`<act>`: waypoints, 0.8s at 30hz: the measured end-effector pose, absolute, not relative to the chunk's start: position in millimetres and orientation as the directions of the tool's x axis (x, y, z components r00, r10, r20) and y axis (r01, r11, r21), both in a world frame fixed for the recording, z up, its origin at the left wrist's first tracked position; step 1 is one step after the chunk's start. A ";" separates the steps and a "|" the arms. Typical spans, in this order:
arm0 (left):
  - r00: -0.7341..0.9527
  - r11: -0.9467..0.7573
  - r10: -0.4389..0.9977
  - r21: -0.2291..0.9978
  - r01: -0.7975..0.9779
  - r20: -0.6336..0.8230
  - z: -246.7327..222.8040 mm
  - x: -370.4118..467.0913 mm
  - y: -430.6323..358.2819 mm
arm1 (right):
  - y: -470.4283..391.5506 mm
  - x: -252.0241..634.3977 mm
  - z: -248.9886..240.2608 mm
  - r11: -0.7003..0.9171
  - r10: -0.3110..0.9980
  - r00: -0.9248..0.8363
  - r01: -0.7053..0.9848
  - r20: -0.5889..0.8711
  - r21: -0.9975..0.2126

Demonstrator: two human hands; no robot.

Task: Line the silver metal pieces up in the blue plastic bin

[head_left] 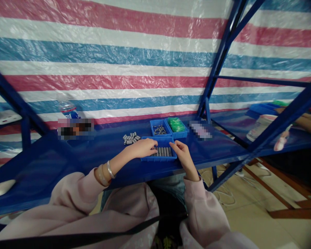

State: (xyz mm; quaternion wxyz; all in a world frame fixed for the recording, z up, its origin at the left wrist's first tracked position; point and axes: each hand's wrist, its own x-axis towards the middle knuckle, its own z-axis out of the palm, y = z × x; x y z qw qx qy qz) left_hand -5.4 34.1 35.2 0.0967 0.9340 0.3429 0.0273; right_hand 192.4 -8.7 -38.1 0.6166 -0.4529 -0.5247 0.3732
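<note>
Nearest the camera, two pink sleeves reach forward over a blue metal shelf (67, 162). The left hand (142, 148), with bangles at the wrist, lies palm down over the left rim of a shallow blue tray (159, 158), its fingers curled loosely onto a row of small grey cylinders (163, 151) lying side by side in the tray; whether it grips one I cannot tell. The right hand (182, 155) rests at the tray's right rim, fingers bent and fingertips drawn together at the end of the row, seemingly pinching there, though what they hold is too small to see. Just beyond the left hand, a loose heap of grey cylinders (131, 138) lies on the shelf. Behind the tray stand two small blue bins, one with metal parts (160, 130), one with green pieces (176, 125). Farther left stands a water bottle (67, 109), against a striped tarpaulin (119, 52).
</note>
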 end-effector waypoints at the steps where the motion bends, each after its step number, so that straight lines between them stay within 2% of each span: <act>1: 0.768 -0.747 0.640 0.226 0.625 -0.012 34.3 -6.3 34.0 | -8.7 192.6 -38.3 0.311 0.936 0.170 0.015 0.309 -0.950; 5: 0.783 -0.755 0.622 0.274 0.596 0.012 35.4 -10.3 29.0 | -8.7 193.0 -38.2 0.306 0.939 0.166 0.009 0.303 -0.952; 10: 0.793 -0.795 0.596 0.234 0.559 0.129 45.3 -15.8 20.5 | -9.9 193.6 -36.1 0.299 0.941 0.165 0.008 0.296 -0.954; 16: 0.787 -0.778 0.617 0.170 0.605 0.025 48.1 -13.8 18.4 | -10.9 194.5 -35.4 0.290 0.943 0.167 0.011 0.287 -0.957; 19: 0.809 -0.788 0.587 0.214 0.577 -0.020 45.4 -11.8 15.7 | -11.4 194.3 -35.8 0.294 0.942 0.166 0.019 0.293 -0.956; 24: 0.806 -0.765 0.592 0.307 0.566 -0.013 48.5 -14.3 13.3 | -12.4 194.0 -34.7 0.300 0.938 0.169 0.039 0.302 -0.953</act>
